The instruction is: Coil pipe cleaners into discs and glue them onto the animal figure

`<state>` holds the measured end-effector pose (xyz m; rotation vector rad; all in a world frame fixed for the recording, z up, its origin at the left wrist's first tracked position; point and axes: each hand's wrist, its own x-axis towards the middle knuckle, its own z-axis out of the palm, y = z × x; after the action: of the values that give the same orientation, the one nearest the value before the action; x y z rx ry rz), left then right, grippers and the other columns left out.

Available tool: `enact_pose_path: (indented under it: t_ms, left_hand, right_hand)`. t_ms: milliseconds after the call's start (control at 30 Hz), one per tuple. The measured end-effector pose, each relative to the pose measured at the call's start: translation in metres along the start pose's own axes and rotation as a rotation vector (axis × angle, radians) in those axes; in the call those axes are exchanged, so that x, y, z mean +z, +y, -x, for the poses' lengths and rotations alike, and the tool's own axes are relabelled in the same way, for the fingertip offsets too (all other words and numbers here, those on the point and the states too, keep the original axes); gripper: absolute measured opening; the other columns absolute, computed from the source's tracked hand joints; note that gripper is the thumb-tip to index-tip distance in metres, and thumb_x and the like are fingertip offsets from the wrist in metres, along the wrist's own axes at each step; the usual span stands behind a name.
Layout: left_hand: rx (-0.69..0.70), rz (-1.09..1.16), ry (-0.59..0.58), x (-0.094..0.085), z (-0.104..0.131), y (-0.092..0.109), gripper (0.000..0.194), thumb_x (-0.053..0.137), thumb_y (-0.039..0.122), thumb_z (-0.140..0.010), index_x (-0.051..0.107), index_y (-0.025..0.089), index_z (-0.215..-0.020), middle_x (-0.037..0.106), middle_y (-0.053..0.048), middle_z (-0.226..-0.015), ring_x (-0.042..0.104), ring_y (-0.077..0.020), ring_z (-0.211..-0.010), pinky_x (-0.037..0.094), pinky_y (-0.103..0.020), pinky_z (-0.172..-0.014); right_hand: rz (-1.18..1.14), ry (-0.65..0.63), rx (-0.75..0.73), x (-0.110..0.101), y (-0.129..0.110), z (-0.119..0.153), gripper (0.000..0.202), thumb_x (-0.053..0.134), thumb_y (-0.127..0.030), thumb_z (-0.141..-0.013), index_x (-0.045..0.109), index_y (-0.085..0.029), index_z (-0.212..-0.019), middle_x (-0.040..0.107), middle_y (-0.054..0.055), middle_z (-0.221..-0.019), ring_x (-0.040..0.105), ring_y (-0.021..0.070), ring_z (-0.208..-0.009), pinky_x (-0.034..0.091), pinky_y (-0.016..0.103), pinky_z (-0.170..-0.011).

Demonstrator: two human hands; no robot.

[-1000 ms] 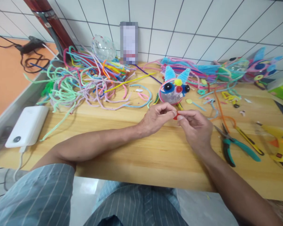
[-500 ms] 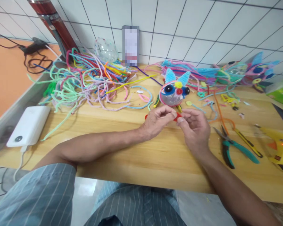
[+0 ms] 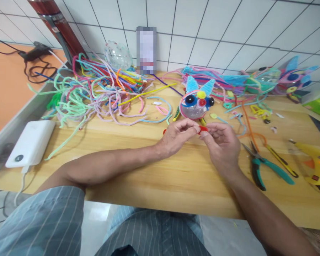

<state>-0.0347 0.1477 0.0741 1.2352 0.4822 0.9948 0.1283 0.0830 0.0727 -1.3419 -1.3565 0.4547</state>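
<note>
A small red fuzzy piece (image 3: 203, 129) is pinched between the fingertips of both hands, over the wooden table (image 3: 160, 170). My left hand (image 3: 177, 137) grips its left end, and my right hand (image 3: 222, 144) grips its right side with thumb and fingers. Just beyond the fingers stands a clear round figure (image 3: 194, 108) with blue ears, dark eyes and a red nose. Another bit of red (image 3: 164, 132) shows beside my left hand, mostly hidden by it.
Pipe cleaners (image 3: 96, 92) lie tangled at the left, near a white power bank (image 3: 30, 144). Pliers (image 3: 264, 165), a yellow cutter (image 3: 282, 160) and a yellow glue gun (image 3: 316, 161) lie at the right. A phone (image 3: 146, 49) leans on the tiled wall.
The red piece has turned slightly between the fingertips and more of it shows. My right hand has shifted a little to the right. The whole view has moved slightly.
</note>
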Motion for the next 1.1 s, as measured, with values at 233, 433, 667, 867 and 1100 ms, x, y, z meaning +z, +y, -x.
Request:
enact_pose_path:
  t_ms: [233, 433, 667, 867, 1100]
  left_hand:
    - [0.032, -0.071, 0.009, 0.001, 0.001, 0.001, 0.031, 0.076, 0.046, -0.09, 0.069, 0.016, -0.085, 0.062, 0.002, -0.073, 0.054, -0.0098, -0.07, 0.046, -0.026, -0.074]
    - [0.018, -0.103, 0.002, -0.001, 0.0, -0.001, 0.035, 0.076, 0.05, -0.089, 0.069, 0.016, -0.087, 0.06, 0.002, -0.072, 0.051, -0.0097, -0.069, 0.044, -0.026, -0.07]
    - [-0.037, -0.155, -0.054, -0.006, -0.003, 0.001, 0.032, 0.071, 0.047, -0.09, 0.068, 0.016, -0.085, 0.06, 0.002, -0.072, 0.046, -0.0086, -0.065, 0.04, -0.026, -0.066]
    - [-0.016, -0.212, -0.092, -0.01, -0.006, 0.001, 0.03, 0.07, 0.044, -0.09, 0.072, 0.015, -0.085, 0.064, 0.001, -0.073, 0.047, -0.0089, -0.065, 0.04, -0.026, -0.067]
    - [-0.03, -0.301, -0.144, -0.015, -0.011, 0.006, 0.032, 0.073, 0.046, -0.088, 0.074, 0.015, -0.083, 0.063, 0.0, -0.071, 0.047, -0.0104, -0.065, 0.035, -0.027, -0.063]
  right_hand:
    - [0.021, -0.031, 0.021, -0.003, -0.007, -0.001, 0.012, 0.072, -0.028, -0.094, 0.07, -0.026, -0.105, 0.071, -0.001, -0.083, 0.069, 0.0158, -0.073, 0.058, 0.034, -0.072]
    - [0.017, -0.064, 0.048, -0.004, -0.01, -0.001, 0.01, 0.072, -0.03, -0.094, 0.071, -0.026, -0.103, 0.076, 0.0, -0.084, 0.07, 0.0161, -0.071, 0.058, 0.033, -0.07]
    - [0.07, -0.13, 0.047, -0.012, -0.009, -0.008, 0.007, 0.073, -0.029, -0.093, 0.074, -0.025, -0.098, 0.075, -0.001, -0.078, 0.069, 0.0149, -0.066, 0.053, 0.03, -0.064]
    - [0.058, -0.181, 0.063, -0.015, -0.012, -0.013, 0.007, 0.074, -0.03, -0.091, 0.074, -0.025, -0.095, 0.074, -0.001, -0.075, 0.067, 0.0152, -0.063, 0.052, 0.029, -0.06]
    - [0.034, -0.21, 0.089, -0.018, -0.012, -0.014, 0.008, 0.076, -0.032, -0.09, 0.075, -0.025, -0.094, 0.073, -0.001, -0.07, 0.066, 0.0157, -0.061, 0.051, 0.03, -0.057]
